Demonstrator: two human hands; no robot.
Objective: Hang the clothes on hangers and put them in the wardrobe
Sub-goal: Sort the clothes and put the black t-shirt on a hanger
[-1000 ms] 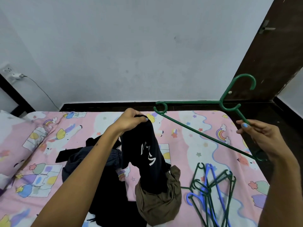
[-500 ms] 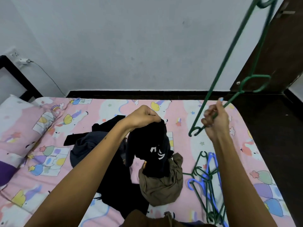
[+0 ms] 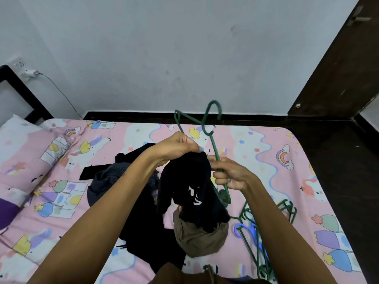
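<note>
Over the bed (image 3: 266,152) with its pink cartoon sheet, the left hand (image 3: 176,149) is pinched shut on the top edge of a black garment (image 3: 190,187) with white lettering, which hangs down onto a brown garment (image 3: 200,237). The right hand (image 3: 230,174) is closed around a green hanger (image 3: 214,144) — its hook points up toward the wall, and one arm runs down beside the black cloth, touching it. More dark clothes (image 3: 114,179) lie heaped to the left; a pile of green and blue hangers (image 3: 256,232) rests on the sheet to the right.
</note>
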